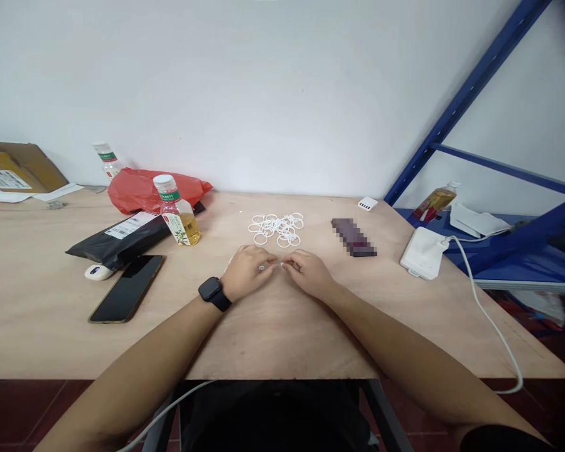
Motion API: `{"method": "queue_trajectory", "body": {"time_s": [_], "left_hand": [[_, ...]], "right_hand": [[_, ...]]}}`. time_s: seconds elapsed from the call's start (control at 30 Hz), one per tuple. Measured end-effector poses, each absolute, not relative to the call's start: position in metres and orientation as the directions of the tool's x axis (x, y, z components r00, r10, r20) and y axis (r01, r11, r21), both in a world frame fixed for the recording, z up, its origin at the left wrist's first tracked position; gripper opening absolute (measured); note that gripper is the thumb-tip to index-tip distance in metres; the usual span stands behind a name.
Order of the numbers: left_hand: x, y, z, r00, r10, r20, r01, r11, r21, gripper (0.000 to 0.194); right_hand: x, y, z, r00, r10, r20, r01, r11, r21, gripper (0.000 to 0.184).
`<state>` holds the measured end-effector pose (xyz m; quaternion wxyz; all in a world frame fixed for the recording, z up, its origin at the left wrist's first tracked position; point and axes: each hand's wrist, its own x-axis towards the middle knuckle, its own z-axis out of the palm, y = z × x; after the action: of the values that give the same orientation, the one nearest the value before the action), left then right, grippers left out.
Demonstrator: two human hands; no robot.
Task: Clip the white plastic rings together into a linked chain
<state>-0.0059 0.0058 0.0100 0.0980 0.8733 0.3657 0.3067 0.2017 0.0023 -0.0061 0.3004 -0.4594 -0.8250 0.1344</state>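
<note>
My left hand [249,270], with a black smartwatch [210,289] at its wrist, is closed in a pinch above the tabletop. Bits of a thin white piece [262,268] show at its fingers; most of it is hidden. Facing it, my right hand [308,271] also pinches, its fingertips almost meeting those of the left. What lies between the right fingertips is too small to make out. Just beyond both hands lies a loose cluster of thin white rings [277,227], several of them overlapping.
Left stand a drink bottle [181,220], red plastic bag [141,188], black parcel [117,242], white case [98,272] and phone [127,290]. Right lie a blurred dark object [354,238], a white charger [368,203] and a white power bank [424,252] with a cable [475,289]. A blue rack [471,81] flanks the table.
</note>
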Motion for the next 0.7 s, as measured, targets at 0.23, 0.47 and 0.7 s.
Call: {"method": "queue_trajectory", "body": {"time_s": [0.23,0.47,0.7], "left_hand": [[-0.003,0.004,0.010,0.511,0.694,0.507,0.516,-0.720,0.465,0.022],[-0.001,-0.001,0.013,0.499,0.679,0.538,0.474,-0.734,0.487,0.024],[-0.004,0.003,0.016,0.548,0.668,0.503,0.509,-0.744,0.432,0.018]], "right_hand": [[0.192,-0.010,-0.004,-0.205,0.864,0.460,0.400,0.503,-0.766,0.014],[0.195,-0.009,-0.008,-0.221,0.898,0.380,0.215,0.425,-0.879,0.020],[0.192,-0.009,-0.007,-0.230,0.856,0.462,0.341,0.516,-0.786,0.014]]}}
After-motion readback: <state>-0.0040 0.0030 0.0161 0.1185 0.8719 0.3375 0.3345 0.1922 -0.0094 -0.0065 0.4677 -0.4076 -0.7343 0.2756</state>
